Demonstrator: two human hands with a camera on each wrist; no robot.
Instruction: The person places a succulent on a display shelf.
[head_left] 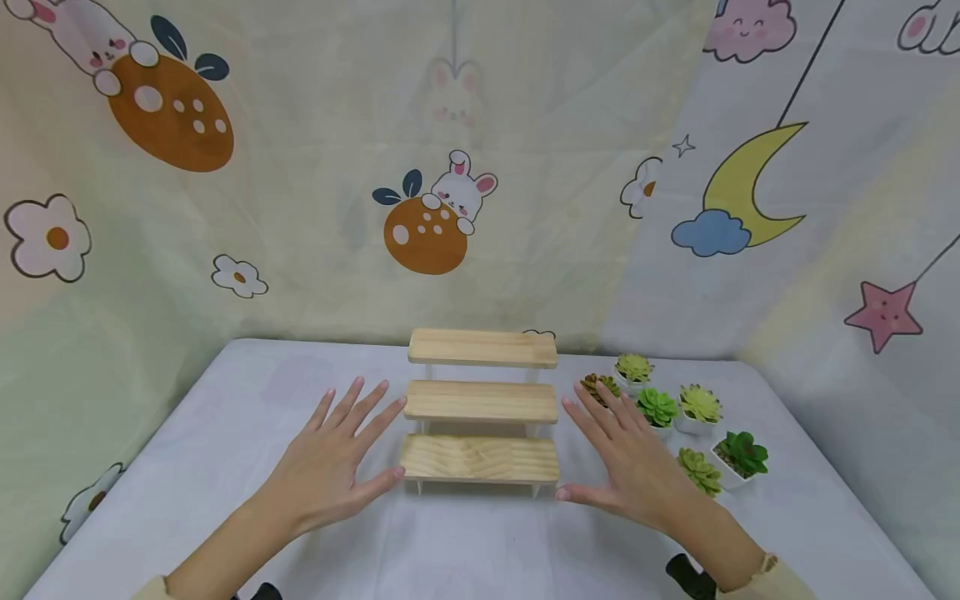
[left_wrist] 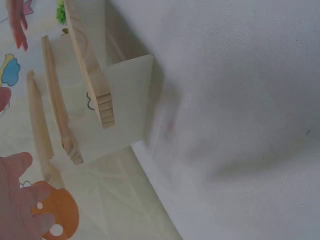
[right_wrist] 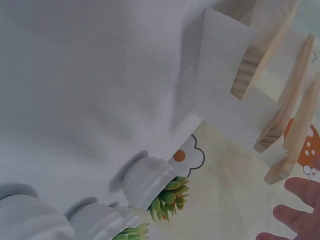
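A three-tier wooden display stand (head_left: 480,458) with white side supports stands mid-table, its planks rising like steps. To its left, my left hand (head_left: 330,471) is spread flat, thumb and index fingertips right at the plank ends in the head view. My right hand (head_left: 630,467) mirrors it on the right side, fingers spread and nothing held. The left wrist view shows the stand's plank ends (left_wrist: 105,107) beside the left fingers (left_wrist: 20,162). From the right wrist, the right fingers (right_wrist: 302,190) appear near the rear plank's end.
Several small potted succulents cluster right of the stand, partly behind my right hand; among them are a dark green one (head_left: 742,454) and a bright green one (head_left: 657,407). A white cloth covers the table (head_left: 465,550). Behind hangs a printed curtain (head_left: 322,192).
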